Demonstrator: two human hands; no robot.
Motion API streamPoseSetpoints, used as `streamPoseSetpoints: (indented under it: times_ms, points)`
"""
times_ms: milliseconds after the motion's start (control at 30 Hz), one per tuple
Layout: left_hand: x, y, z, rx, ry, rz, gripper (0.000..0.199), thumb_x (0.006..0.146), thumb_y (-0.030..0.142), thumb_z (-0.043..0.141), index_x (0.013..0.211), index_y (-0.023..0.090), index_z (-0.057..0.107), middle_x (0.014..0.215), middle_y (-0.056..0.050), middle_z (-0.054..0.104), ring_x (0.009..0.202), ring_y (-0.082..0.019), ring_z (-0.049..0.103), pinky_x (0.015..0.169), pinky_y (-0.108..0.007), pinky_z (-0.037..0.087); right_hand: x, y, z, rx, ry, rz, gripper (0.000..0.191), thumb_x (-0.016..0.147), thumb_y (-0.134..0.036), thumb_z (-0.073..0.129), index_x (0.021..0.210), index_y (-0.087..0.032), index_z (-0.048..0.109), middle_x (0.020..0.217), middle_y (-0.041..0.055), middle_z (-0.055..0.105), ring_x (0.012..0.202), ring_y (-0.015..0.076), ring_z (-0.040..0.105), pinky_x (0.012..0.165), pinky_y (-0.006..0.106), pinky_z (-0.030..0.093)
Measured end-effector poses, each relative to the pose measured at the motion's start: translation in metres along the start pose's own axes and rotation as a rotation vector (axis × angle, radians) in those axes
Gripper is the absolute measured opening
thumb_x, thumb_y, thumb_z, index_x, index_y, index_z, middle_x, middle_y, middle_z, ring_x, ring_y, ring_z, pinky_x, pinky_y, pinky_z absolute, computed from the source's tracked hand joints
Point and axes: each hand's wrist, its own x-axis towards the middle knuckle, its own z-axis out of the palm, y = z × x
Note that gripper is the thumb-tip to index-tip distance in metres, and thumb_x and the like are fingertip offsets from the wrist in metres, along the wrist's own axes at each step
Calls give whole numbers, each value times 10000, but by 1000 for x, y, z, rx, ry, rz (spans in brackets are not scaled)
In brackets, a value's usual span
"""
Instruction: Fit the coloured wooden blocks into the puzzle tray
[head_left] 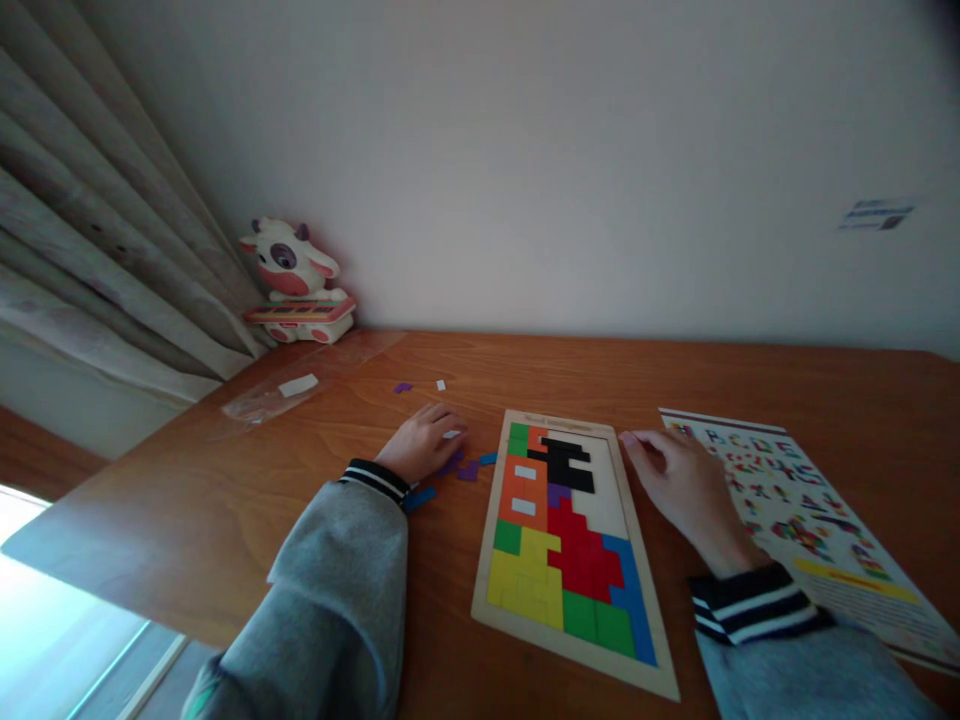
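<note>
My left hand is low over the table, left of the wooden puzzle board, its fingers spread over loose pieces. A white piece shows at its fingertips; whether they grip it is hard to see. Beside the hand lie purple pieces and a blue piece. The puzzle board holds yellow, red, green, blue, orange and black pieces, with bare wood at its upper right. My right hand is by the board's right edge, fingers curled and tips together, nothing visible in them.
A printed pattern sheet lies under and beyond my right forearm. Farther back are a purple piece, a small white square and a clear plastic bag. A toy cow with a keyboard stands by the curtain.
</note>
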Motion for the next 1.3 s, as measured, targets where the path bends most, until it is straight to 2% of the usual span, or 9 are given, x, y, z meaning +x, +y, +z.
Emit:
streamPoseSetpoints:
  times_ms: [133,233,367,567,833,967,1133,1300]
  points:
    - [6,29,4,-93,-71,152,238,1010,320,505,1147,199,657,1157,-83,685,1048,-210,618,964,-380,505,-2,-14,4,160,-139,-303,319,1008,-370,439,1135,-229,696,1106,75,720,1017,248,640,895,418,472]
    - [9,49,7,-138,-100,224,299,1004,366,515,1220,196,633,1231,-97,672,1133,-231,598,1005,-396,490,-6,-26,8,180,-210,-398,317,1014,-358,457,1231,-245,658,1240,63,688,1123,241,611,974,434,447]
    - [11,62,10,-171,-144,258,308,1002,366,511,1228,194,631,1238,-105,671,1140,-240,598,1011,-395,491,-10,-34,10,159,-262,-387,329,1013,-381,462,1253,-256,650,1316,59,665,1199,258,593,978,472,447]
    - [11,62,10,-186,-163,231,283,1002,350,513,1202,194,639,1222,-104,675,1117,-243,604,993,-403,494,-11,-37,6,140,-267,-364,329,1011,-375,459,1260,-284,653,1322,55,670,1205,267,610,967,510,450]
    - [11,61,12,-184,-152,235,251,993,331,530,1166,193,647,1188,-99,681,1080,-236,612,970,-388,496,-10,-36,7,204,-243,-379,313,1009,-322,460,1242,-266,661,1300,62,682,1184,249,631,989,481,476]
    - [11,60,12,-189,-147,239,242,997,327,520,1155,198,651,1169,-98,683,1070,-229,616,961,-383,495,-8,-37,4,198,-218,-386,284,998,-292,485,1201,-249,679,1225,62,717,1133,251,646,969,475,487]
    - [10,61,12,-196,-152,238,244,999,331,510,1144,199,656,1138,-97,691,1033,-224,624,938,-373,501,-9,-38,2,252,-248,-378,306,988,-289,501,1252,-270,655,1140,60,739,1058,232,670,939,440,519]
    - [10,61,13,-192,-151,240,249,1000,334,508,1147,198,656,1135,-99,691,1032,-227,624,938,-377,501,-10,-36,6,242,-245,-376,321,980,-307,512,1272,-276,644,1152,68,733,1063,246,670,938,465,525]
